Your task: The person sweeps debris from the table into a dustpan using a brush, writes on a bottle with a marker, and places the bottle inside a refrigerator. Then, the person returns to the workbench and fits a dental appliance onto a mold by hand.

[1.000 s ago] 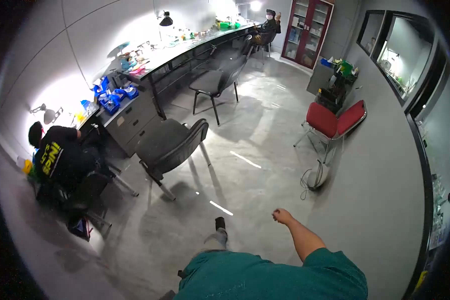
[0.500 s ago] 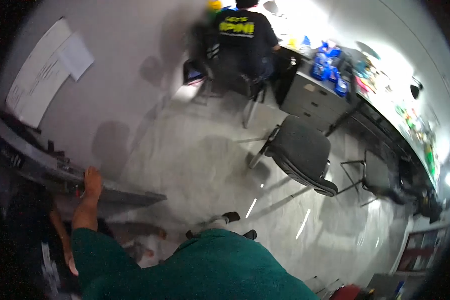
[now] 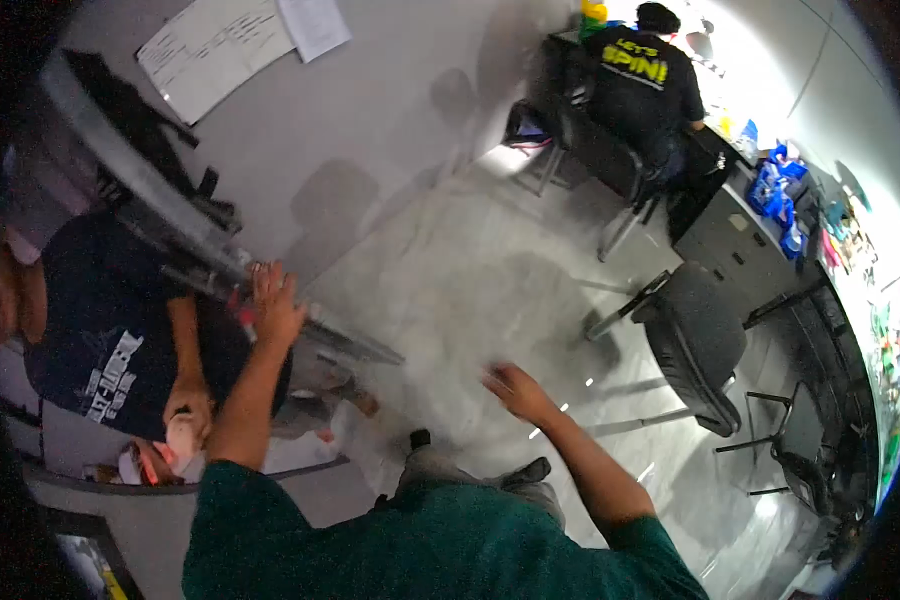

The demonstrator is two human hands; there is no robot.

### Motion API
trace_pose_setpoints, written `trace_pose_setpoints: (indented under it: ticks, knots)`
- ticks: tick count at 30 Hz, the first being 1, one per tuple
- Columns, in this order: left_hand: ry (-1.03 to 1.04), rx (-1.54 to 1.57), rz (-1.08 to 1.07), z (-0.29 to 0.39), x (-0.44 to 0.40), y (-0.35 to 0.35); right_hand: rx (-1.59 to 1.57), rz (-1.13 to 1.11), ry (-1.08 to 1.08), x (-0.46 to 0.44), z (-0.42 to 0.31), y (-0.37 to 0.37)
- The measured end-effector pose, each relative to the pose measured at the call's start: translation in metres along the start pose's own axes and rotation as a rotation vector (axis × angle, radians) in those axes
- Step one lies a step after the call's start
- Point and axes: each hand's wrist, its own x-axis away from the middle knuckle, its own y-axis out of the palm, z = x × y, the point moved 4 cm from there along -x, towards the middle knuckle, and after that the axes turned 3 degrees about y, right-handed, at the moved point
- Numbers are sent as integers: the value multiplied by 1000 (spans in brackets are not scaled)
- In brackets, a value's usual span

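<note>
My left hand (image 3: pixel 278 305) lies with spread fingers against the upper edge of a grey door-like panel (image 3: pixel 200 240). The panel runs slantwise from the upper left down toward the middle of the floor. Red showing beside my fingers is too small to name. Over the floor, my right hand (image 3: pixel 517 390) hangs in front of my body, apart from anything. Its fingers are loosely bent and a little blurred, with nothing visible in them. Close to my left arm, on the panel's other side, is a person in a dark printed T-shirt (image 3: pixel 110 330), whose hands are low by a pinkish object (image 3: pixel 182 440).
A black chair (image 3: pixel 692 330) stands on the grey floor (image 3: pixel 460 290) to the right, with another chair (image 3: pixel 805 440) beyond it. Another person (image 3: pixel 642 90) sits at a long, cluttered desk. Grey drawers (image 3: pixel 730 240) stand below blue packages (image 3: pixel 778 195). A whiteboard (image 3: pixel 210 55) hangs on the wall.
The view has turned left, bringing the nearby person more fully into sight. My right hand has come into view. My left hand stays at the panel's edge, its fingers now more spread.
</note>
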Motion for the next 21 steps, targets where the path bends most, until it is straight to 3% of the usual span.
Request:
trace_pose_setpoints:
  ticks: [1, 3, 5, 6, 7, 8, 9, 11, 13, 15, 17, 20, 21]
  knots:
    - [-67, 72, 112, 1, 13, -22, -84, 24, -497, -45, -101, 13]
    - [-184, 204, 384, -12, 26, -64, -302, 129, -800, -117, -301, 19]
    - [-344, 319, 582, -41, 47, -99, -644, 146, -961, -197, -452, 32]
    - [-410, 367, 774, -70, 62, -117, -540, 252, -930, -227, -508, 30]
    - [-466, 424, 941, -99, 76, -138, -667, -31, -838, -237, -540, 26]
    - [-543, 209, 979, -136, 79, -169, -790, -321, -717, -246, -561, 28]
    - [-610, -3, 1004, -179, 78, -190, -811, -383, -711, -259, -575, 25]
    - [-1019, -314, 837, -272, 67, -168, -786, -382, -768, -273, -583, 33]
    - [-1112, -614, 768, -298, 63, -171, -767, -362, -857, -276, -585, 48]
    - [-1201, -629, 747, -359, 80, -144, -749, -360, -956, -277, -581, 65]
    - [-1078, -779, 727, -418, 97, -118, -748, -405, -1048, -264, -577, 86]
    - [-702, -1455, 698, -466, 114, -81, -758, -531, -1232, -239, -578, 120]
    - [-634, -1554, 712, -474, 120, -69, -775, -589, -1297, -232, -577, 130]
